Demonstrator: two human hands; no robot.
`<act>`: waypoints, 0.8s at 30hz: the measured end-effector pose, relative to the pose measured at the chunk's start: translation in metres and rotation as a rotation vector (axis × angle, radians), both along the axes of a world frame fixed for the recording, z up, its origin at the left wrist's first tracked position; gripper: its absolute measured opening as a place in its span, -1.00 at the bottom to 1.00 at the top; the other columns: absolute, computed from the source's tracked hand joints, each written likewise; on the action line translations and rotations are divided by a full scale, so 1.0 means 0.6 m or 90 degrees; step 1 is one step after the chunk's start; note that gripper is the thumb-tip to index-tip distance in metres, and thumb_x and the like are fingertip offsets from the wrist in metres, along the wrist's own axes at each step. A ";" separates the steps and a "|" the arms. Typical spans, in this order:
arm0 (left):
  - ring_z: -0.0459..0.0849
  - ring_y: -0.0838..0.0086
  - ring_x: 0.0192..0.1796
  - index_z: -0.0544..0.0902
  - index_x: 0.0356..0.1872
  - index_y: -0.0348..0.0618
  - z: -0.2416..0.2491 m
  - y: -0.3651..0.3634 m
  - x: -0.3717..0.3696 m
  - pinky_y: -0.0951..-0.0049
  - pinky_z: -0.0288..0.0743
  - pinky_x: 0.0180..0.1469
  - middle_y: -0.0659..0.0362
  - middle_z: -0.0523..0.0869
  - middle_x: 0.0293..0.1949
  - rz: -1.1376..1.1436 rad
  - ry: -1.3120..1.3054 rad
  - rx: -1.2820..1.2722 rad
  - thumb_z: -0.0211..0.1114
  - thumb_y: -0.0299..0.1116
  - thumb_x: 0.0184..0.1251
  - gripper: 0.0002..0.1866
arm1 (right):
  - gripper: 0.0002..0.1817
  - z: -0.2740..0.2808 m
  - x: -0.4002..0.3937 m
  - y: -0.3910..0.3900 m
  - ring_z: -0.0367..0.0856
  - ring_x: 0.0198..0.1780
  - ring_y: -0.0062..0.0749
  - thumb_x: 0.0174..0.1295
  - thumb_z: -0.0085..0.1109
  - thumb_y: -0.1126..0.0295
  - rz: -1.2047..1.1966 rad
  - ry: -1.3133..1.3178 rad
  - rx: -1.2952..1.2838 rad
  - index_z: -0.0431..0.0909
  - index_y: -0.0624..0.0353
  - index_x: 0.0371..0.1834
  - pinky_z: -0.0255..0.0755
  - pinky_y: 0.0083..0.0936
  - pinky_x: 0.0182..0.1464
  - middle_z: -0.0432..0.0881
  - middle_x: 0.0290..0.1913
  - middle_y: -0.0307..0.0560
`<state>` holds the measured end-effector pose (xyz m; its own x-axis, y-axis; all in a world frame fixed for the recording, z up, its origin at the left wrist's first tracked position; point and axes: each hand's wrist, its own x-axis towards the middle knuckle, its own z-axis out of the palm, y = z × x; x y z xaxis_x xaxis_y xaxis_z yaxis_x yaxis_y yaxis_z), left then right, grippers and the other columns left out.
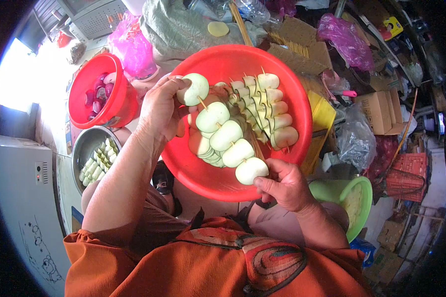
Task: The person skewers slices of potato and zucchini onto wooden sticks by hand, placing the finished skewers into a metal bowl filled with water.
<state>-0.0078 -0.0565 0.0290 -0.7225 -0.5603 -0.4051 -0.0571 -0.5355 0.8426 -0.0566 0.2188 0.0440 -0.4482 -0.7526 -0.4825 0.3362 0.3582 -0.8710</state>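
Over the large red basin (296,171), my two hands hold a wooden skewer threaded with several pale green vegetable slices (226,135). My left hand (162,101) pinches the round slice at the upper left end, where the stick shows beside it. At the lower right end, my right hand (285,185) has its thumb and fingers closed on the last slice. Loose round slices (199,143) are stacked in the basin beneath, partly hidden by the skewer. Several filled skewers (257,106) of folded slices lie on the basin's right side, near bare sticks.
To the left are a red bucket (115,111) with purple pieces and a metal bowl (79,153) of skewered pieces. A green basin (364,198) stands at the lower right. Behind are a sack (171,29), cardboard boxes (381,111) and pink bags (344,39). A white cabinet (25,198) stands far left.
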 end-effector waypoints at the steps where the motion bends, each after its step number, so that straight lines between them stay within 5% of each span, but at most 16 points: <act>1: 0.61 0.53 -0.28 0.52 -0.19 -0.07 0.000 -0.001 0.000 0.50 0.54 -0.34 0.23 0.61 -0.28 0.000 0.000 0.000 0.13 -0.30 0.24 -0.83 | -0.77 0.001 0.000 0.000 0.46 -0.52 -0.73 0.21 0.17 0.41 0.002 0.004 0.006 0.53 0.24 -0.10 0.42 -0.73 -0.53 0.56 -0.42 -0.30; 7: 0.60 0.54 -0.37 0.52 -0.20 -0.13 0.001 -0.002 -0.001 0.59 0.52 -0.47 0.22 0.60 -0.33 0.012 0.019 0.004 0.14 -0.41 0.23 -0.86 | -0.77 -0.003 0.000 0.001 0.47 -0.51 -0.74 0.21 0.19 0.41 0.015 -0.003 0.002 0.53 0.25 -0.09 0.41 -0.73 -0.54 0.57 -0.41 -0.29; 24: 0.67 0.48 -0.34 0.58 -0.23 -0.21 0.001 -0.001 0.000 0.53 0.60 -0.32 0.17 0.68 -0.34 -0.130 0.003 0.080 0.19 -0.33 0.30 -0.84 | -0.80 -0.003 0.001 0.002 0.47 -0.54 -0.72 0.21 0.18 0.41 -0.017 -0.018 0.000 0.53 0.24 -0.14 0.40 -0.72 -0.54 0.56 -0.46 -0.30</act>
<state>-0.0076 -0.0571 0.0297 -0.8175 -0.3480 -0.4588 -0.1709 -0.6143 0.7704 -0.0560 0.2203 0.0421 -0.4534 -0.7406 -0.4960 0.3705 0.3495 -0.8605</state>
